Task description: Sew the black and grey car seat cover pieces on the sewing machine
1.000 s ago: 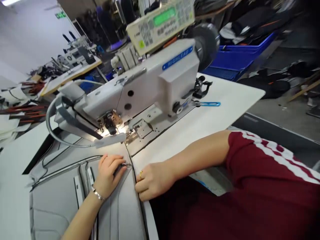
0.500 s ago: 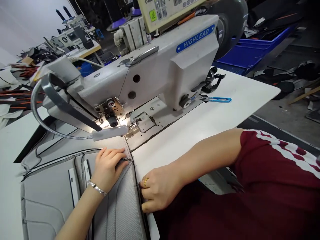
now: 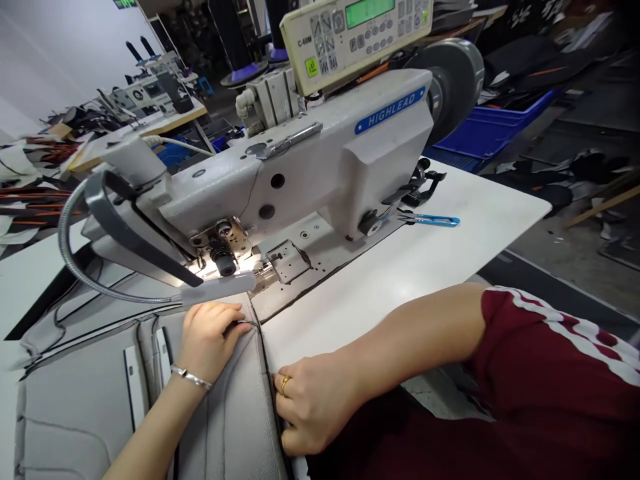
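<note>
White surface (image 3: 490, 200) before the sewing machine (image 3: 310, 157) is being partly covered by grey fabric (image 3: 240, 413), its edge being pinched between fingers of the left hand (image 3: 207, 337), nearer the machine, and right hand (image 3: 320, 400), farther off.

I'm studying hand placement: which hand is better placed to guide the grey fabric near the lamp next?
The left hand, probably: it lies on the grey fabric, close to the lamp. The right hand is at the fabric's edge, farther away.
</note>
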Tool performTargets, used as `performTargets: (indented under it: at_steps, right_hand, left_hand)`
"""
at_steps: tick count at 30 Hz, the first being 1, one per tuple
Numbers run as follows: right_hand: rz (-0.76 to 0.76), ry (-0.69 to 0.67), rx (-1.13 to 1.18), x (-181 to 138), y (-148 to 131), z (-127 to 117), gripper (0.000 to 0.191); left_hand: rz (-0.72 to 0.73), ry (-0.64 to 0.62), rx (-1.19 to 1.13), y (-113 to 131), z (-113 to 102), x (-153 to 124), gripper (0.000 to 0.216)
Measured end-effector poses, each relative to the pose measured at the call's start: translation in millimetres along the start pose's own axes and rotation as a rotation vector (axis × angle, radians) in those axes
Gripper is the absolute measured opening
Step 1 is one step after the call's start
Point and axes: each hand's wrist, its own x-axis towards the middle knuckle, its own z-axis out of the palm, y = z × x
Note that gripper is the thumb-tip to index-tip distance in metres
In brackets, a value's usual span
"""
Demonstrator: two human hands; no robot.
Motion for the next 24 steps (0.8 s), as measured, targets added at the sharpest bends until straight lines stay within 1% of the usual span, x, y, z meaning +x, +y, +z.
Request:
performTargets:
  at_steps: [4, 7, 11, 12, 14, 16, 18, 21, 23, 24]
  right_hand:
    - [0.010, -0.039, -0.005, 1.1, 3.4, -1.2, 0.030]
    - [0.010, -0.075, -0.009, 1.0, 5.7, -1.0, 0.026]
    - [0.006, -0.199, -0.019, -0.1, 8.3, -5.3, 0.010]
    - [0.001, -0.230, -0.032, -0.5, 8.2, -7.6, 0.009]
    - [-0.008, -0.259, -0.075, -1.6, 6.4, -12.1, 0.018]
    - [-0.014, -0.238, -0.080, -2.7, 1.7, -14.7, 0.019]
    - [-0.032, -0.160, -0.018, -3.7, -5.0, -14.9, 0.013]
    - [-0.077, -0.020, 0.064, -4.2, -14.7, -13.5, 0.016]
    - [-0.080, 0.027, 0.057, -4.0, -18.0, -13.1, 0.018]
    - [-0.077, 0.036, 0.054, -3.8, -18.5, -13.1, 0.019]
  left_hand:
    - [-0.029, 0.014, -0.020, -6.6, 2.0, 6.3, 0.024]
    - [-0.060, -0.014, -0.039, -15.0, 5.6, 9.2, 0.026]
    - [-0.122, -0.046, -0.093, -28.2, 13.2, 11.4, 0.028]
    - [-0.146, -0.047, -0.088, -29.7, 14.5, 12.0, 0.028]
    - [-0.194, -0.033, -0.014, -28.4, 15.0, 12.5, 0.028]
    - [-0.223, -0.025, 0.107, -21.3, 12.2, 11.2, 0.026]
    - [-0.205, -0.059, 0.167, -10.8, 7.6, 6.7, 0.024]
    - [-0.098, -0.131, 0.083, 2.9, 2.3, -6.1, 0.029]
    - [-0.064, -0.110, 0.040, 8.0, 3.0, -16.0, 0.031]
    - [-0.069, -0.085, 0.038, 9.4, 4.6, -20.1, 0.031]
